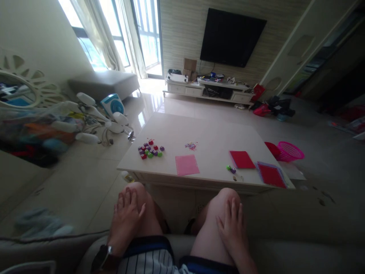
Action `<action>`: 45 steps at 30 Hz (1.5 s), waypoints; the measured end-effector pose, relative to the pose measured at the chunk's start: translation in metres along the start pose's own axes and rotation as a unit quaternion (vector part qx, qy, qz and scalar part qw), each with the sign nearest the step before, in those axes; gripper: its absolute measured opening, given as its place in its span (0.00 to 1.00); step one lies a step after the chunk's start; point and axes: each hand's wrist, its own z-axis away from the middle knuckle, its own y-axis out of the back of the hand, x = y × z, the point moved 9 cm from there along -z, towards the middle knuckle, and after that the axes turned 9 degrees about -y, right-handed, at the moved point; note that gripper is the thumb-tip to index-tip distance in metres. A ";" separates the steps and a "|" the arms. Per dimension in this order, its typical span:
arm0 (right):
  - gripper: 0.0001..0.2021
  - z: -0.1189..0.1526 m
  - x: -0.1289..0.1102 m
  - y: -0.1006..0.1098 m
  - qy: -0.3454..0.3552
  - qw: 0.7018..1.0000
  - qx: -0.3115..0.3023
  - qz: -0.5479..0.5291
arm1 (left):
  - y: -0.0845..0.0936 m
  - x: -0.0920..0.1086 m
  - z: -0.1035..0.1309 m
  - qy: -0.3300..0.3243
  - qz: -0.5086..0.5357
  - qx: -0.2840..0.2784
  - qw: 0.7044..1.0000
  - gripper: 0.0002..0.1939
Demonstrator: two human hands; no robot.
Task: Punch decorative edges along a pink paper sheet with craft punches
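Note:
My left hand (127,217), with a dark watch at its wrist, rests on my left knee, fingers spread and holding nothing. On my right knee lies my right hand (233,224), its fingers also apart and nothing in it. Beyond my knees stands a white table (211,131). A pink square sheet (187,164) lies near its front edge. Small red, purple and green balls (150,149) are grouped at the left, with tiny colourful pieces (191,145) farther right. Red squares (242,159) (272,175) lie at the right, beside a green and a purple ball (233,171).
A pink basket (290,151) stands past the table's right end. A bottle (127,176) is by its front left corner. White lamp-like parts (114,126) and bagged items (42,133) are at the left. A television (232,37) hangs above a low cabinet (194,91).

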 end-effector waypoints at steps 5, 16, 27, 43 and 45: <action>0.37 -0.034 0.028 -0.010 -0.073 0.994 -0.064 0.043 | -0.001 -0.003 -0.024 -0.018 -0.010 0.026 0.999 0.39; 0.20 -0.100 0.022 -0.010 -0.088 0.984 -0.148 -0.051 | -0.031 -0.024 -0.106 -0.019 0.100 -0.175 0.979 0.23; 0.08 -0.094 0.036 0.003 -0.080 0.908 -0.090 -0.400 | 0.004 -0.014 -0.093 -0.009 0.378 -0.058 0.924 0.18; 0.13 -0.079 0.037 -0.045 -0.232 0.349 -0.278 -0.865 | -0.029 -0.003 -0.047 0.221 0.916 -0.048 0.331 0.22; 0.13 -0.078 0.041 -0.049 -0.244 0.351 -0.278 -0.860 | -0.029 0.002 -0.046 0.228 0.907 -0.075 0.347 0.21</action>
